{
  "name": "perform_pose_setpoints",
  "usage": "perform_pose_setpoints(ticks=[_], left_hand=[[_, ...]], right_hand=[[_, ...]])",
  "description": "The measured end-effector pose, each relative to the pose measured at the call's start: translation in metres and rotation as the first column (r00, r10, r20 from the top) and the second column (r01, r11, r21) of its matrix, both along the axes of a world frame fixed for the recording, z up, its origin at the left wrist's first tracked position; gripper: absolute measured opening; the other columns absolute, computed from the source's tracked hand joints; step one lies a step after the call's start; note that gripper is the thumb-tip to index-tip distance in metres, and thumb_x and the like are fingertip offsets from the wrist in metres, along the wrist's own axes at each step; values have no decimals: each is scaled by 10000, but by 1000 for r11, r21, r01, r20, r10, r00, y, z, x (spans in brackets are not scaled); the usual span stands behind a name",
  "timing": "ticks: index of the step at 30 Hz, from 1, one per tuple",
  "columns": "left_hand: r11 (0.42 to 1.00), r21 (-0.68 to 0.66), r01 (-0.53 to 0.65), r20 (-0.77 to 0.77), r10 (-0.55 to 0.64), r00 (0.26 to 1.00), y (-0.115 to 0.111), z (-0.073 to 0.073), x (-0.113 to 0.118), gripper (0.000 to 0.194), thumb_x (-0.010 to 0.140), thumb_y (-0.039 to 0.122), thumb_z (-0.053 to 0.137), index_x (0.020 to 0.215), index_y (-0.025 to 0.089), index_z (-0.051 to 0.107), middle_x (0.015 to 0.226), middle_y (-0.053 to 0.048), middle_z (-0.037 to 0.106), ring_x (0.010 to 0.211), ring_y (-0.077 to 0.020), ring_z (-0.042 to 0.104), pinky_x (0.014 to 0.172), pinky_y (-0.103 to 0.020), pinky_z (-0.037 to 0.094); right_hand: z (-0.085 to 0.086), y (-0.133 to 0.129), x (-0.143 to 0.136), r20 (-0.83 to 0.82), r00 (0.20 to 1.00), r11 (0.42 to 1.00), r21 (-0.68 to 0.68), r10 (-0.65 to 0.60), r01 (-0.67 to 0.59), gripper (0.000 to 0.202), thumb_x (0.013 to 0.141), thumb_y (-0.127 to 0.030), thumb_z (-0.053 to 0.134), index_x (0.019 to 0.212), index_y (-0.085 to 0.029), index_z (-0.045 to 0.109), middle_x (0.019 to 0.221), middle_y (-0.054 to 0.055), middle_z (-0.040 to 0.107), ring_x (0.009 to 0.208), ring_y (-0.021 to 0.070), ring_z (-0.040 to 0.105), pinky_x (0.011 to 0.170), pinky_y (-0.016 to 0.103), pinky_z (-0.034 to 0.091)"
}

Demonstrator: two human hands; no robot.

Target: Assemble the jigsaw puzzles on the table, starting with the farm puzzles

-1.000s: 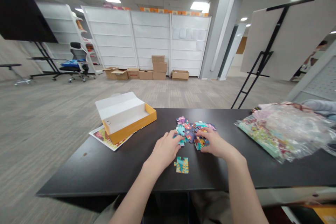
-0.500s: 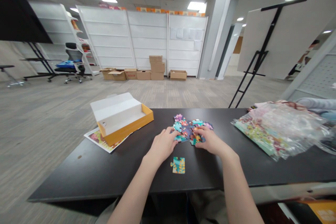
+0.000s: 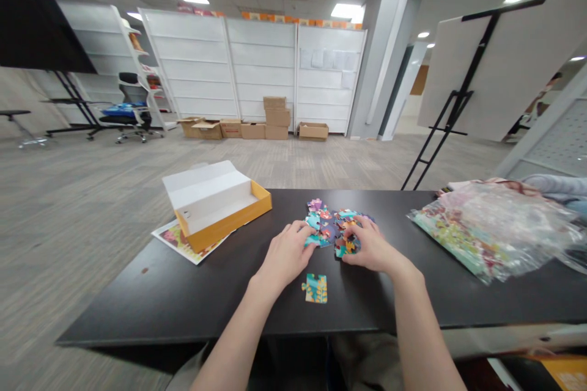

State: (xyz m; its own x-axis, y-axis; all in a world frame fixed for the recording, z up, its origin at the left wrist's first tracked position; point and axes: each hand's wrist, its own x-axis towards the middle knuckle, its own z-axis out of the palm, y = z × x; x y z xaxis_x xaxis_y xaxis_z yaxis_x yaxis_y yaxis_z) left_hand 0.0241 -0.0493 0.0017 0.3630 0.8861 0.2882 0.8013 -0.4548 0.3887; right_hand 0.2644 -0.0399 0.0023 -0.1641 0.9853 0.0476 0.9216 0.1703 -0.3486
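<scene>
Both hands rest on a loose heap of puzzle pieces [image 3: 332, 226] near the middle of the dark worktop [image 3: 183, 293]. The left hand [image 3: 287, 256] lies palm down at the heap's left edge, fingers curled over the nearest pieces; the right hand [image 3: 371, 247] covers the heap's right side with fingertips bent onto a few orange and blue pieces. Whether either hand actually pinches a piece is hard to tell from this angle; they look pressed on rather than closed around anything.

A small joined section [image 3: 316, 288] of the puzzle lies apart, just in front of the left hand and closer to the worktop's near edge.

The pieces are likely thin, light card: stiff enough to lift by an edge, yet easy to bend at the tabs and quick to slide on the smooth surface. A fingertip pinch across a piece's flat body would probably suit best, not its knobs.

To the left stands an open yellow box [image 3: 220, 208] on a printed sheet [image 3: 177, 241]; at the right lies a clear plastic bag [image 3: 490, 226].
</scene>
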Motion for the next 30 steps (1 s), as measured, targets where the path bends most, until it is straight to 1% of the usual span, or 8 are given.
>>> perform_pose_setpoints(ticks=[5, 7, 10, 14, 16, 20, 25, 30], left_hand=[[972, -227, 59, 353, 26, 935, 0, 1, -8, 220, 939, 368, 558, 1055, 229, 683, 957, -40, 739, 857, -202, 700, 815, -326, 538], [917, -363, 166, 474, 29, 880, 0, 1, -15, 288, 922, 408, 568, 1104, 200, 647, 897, -45, 736, 766, -187, 701, 726, -304, 543], [781, -529, 332, 552, 19, 834, 0, 1, -26, 408, 842, 387, 641, 1183, 169, 587, 789, -18, 693, 642, -164, 661, 587, -264, 509], [698, -603, 386, 527, -14, 850, -6, 4, -42, 401, 743, 330, 705, 1091, 154, 609, 727, 14, 636, 572, -129, 589, 549, -245, 482], [695, -618, 368, 479, -38, 877, -10, 6, -51, 343, 748, 345, 701, 1021, 150, 629, 743, -3, 650, 609, -137, 597, 573, -249, 485], [750, -583, 313, 378, -91, 921, -19, 5, -63, 271, 786, 347, 681, 977, 155, 663, 757, -19, 675, 702, -162, 637, 640, -251, 489], [825, -490, 282, 351, -110, 930, -24, -1, -63, 183, 831, 288, 625, 967, 175, 674, 745, 5, 656, 678, -141, 616, 633, -229, 477], [840, -471, 268, 321, -120, 939, -26, 0, -56, 162, 840, 271, 615, 961, 179, 670, 744, 7, 654, 674, -143, 615, 631, -229, 468]], right_hand=[[15, -10, -18, -93, 982, 987, 41, 162, -159, 378, 666, -299, 811, 1007, -207, 674, 1455, 152, 437, 1439, 356, 321, 1158, 509, 274], [19, -15, -33, -156, 951, 963, 17, 268, -269, 389, 676, -296, 807, 1026, -198, 670, 1468, 153, 429, 1439, 332, 336, 1161, 473, 289], [23, -23, -58, -217, 903, 924, -16, 371, -383, 406, 673, -284, 817, 1034, -181, 661, 1417, 146, 474, 1373, 308, 412, 1131, 425, 341], [28, -30, -74, -255, 886, 904, -89, 386, -419, 375, 679, -259, 827, 1004, -185, 654, 1197, 88, 602, 1139, 247, 564, 955, 340, 454], [29, -32, -73, -242, 911, 907, -182, 333, -380, 382, 670, -261, 836, 1000, -196, 655, 1027, 40, 649, 958, 207, 608, 802, 291, 469], [28, -32, -68, -172, 958, 881, -382, 229, -279, 416, 583, -232, 865, 940, -201, 654, 816, -28, 639, 709, 143, 580, 570, 231, 387], [26, -30, -71, -126, 965, 875, -407, 232, -263, 397, 540, -212, 871, 872, -204, 653, 776, -45, 624, 668, 121, 555, 520, 214, 343], [27, -28, -73, -141, 955, 867, -400, 262, -297, 362, 540, -200, 861, 831, -202, 646, 764, -47, 606, 672, 117, 542, 528, 211, 352]])
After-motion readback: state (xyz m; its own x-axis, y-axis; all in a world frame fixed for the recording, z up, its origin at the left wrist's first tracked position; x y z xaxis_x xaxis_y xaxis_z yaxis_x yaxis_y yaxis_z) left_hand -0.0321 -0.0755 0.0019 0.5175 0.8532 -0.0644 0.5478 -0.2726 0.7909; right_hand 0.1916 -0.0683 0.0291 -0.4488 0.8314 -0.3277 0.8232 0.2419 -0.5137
